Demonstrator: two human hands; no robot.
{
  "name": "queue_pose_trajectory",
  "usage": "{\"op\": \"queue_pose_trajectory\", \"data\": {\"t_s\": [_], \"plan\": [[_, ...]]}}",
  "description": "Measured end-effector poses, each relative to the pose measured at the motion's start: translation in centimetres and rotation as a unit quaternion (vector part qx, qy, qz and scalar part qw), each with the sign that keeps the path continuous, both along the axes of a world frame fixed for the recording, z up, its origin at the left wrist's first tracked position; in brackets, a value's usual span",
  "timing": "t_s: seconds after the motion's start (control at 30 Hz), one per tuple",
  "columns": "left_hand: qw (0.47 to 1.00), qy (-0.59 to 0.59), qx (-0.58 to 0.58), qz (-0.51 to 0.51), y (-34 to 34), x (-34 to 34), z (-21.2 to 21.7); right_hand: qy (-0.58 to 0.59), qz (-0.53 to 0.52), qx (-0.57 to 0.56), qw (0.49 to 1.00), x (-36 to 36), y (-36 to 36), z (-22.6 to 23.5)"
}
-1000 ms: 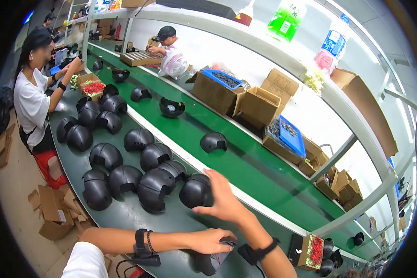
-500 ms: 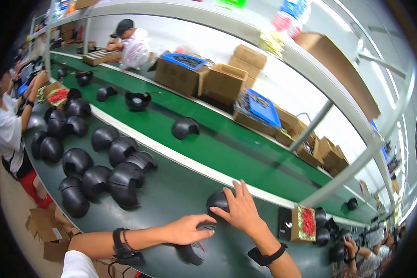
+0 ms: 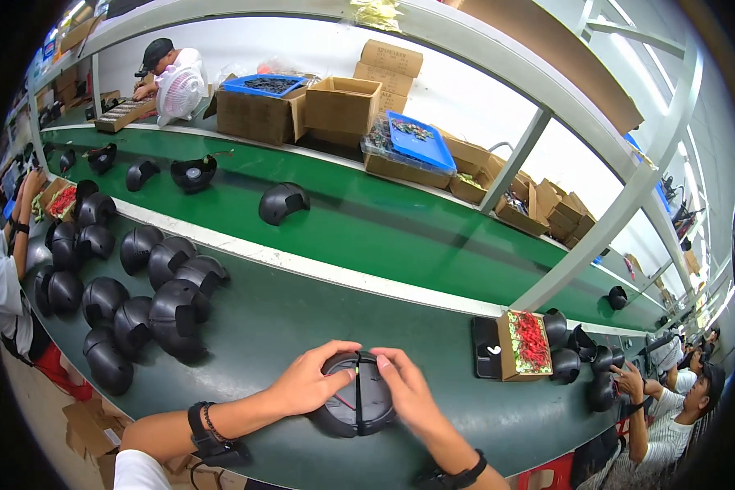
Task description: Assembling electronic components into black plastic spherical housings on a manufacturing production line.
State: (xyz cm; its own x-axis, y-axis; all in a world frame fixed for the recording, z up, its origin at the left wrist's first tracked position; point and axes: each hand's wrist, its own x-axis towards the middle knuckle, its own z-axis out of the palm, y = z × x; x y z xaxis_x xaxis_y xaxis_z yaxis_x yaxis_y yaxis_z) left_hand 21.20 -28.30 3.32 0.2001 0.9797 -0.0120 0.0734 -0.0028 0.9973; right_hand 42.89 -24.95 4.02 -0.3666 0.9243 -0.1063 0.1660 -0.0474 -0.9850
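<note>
- Left hand (image 3: 310,384) cupped over the left half of a black two-part shell (image 3: 358,404), fingers spread and curled on its rim, thumb toward the seam; a partial wrap, not a closed fist.
- Right hand (image 3: 408,390) did the same on the right half, fingers flat along the top edge, palm pressing inward.
- The two halves met at a vertical seam between the thumbs; both hands looked to be squeezing toward each other, probably to seat the halves together.
- The shell sat on the dark green bench (image 3: 286,310) at 6 o'clock of the view, close to the person's body, resting on the bench rather than lifted, likely to brace it against the push.
- Black wristband on the left wrist, black watch on the right.
- A cluster of black dome shells (image 3: 151,306) lay at 9 o'clock, well apart from the hands, bunched like waiting stock.
- A small cardboard box of red parts (image 3: 529,343) stood at 3 o'clock, with more black shells just beside it.
- One lone shell (image 3: 283,202) lay on the green conveyor belt at 11 o'clock.
- Cardboard boxes and a blue tray (image 3: 419,135) sat on the far shelf at 12 o'clock.
- Other workers sat at the far left, top left and lower right.
</note>
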Motion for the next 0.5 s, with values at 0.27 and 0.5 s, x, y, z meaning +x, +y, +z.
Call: {"op": "queue_pose_trajectory", "data": {"t_s": [0.27, 0.5], "plan": [[1.000, -0.007, -0.011, 0.010, 0.3, 0.5, 0.0, 0.051, -0.055, 0.055, 0.996, -1.6, -1.7, -0.2], [0.998, -0.003, -0.014, -0.053, 0.5, -0.3, -0.5, 0.032, -0.068, 0.053, 0.996, -1.5, -1.8, -0.2]]}}
